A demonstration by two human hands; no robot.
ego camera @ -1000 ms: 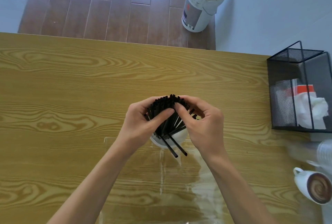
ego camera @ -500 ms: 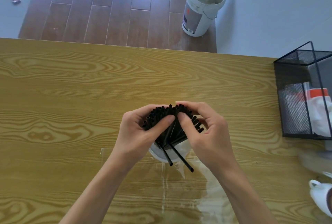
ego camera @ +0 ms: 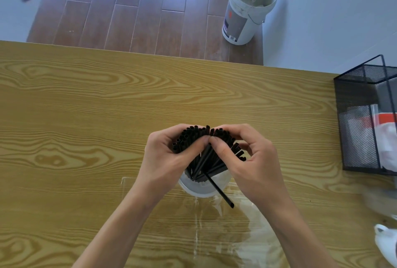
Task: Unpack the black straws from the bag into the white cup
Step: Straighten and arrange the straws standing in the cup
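Right now both hands close around one bundle of black straws (ego camera: pixel 193 138) that stands in the white cup (ego camera: pixel 204 188) on the wood-grain table (ego camera: pixel 86 117). The left hand (ego camera: pixel 165 158) wraps the left side of the bundle, its fingers curled behind the straw tops and its thumb pressed across the front. The right hand (ego camera: pixel 251 160) grips the right side in the same way, thumb on the front and fingers curled over the far tops. The two thumb tips meet at the middle of the bundle. The upper ends of the straws fan out in an arc between the hands, while their lower ends gather inside the cup. One stray straw (ego camera: pixel 221 192) sticks out over the near rim of the cup and slants toward the person. Just beside the cup, on its near side, the clear plastic bag (ego camera: pixel 247 235) lies flat on the table. A black mesh basket (ego camera: pixel 361 121) stands at the table's right edge, and a white bucket (ego camera: pixel 245 9) sits on the plank floor beyond.
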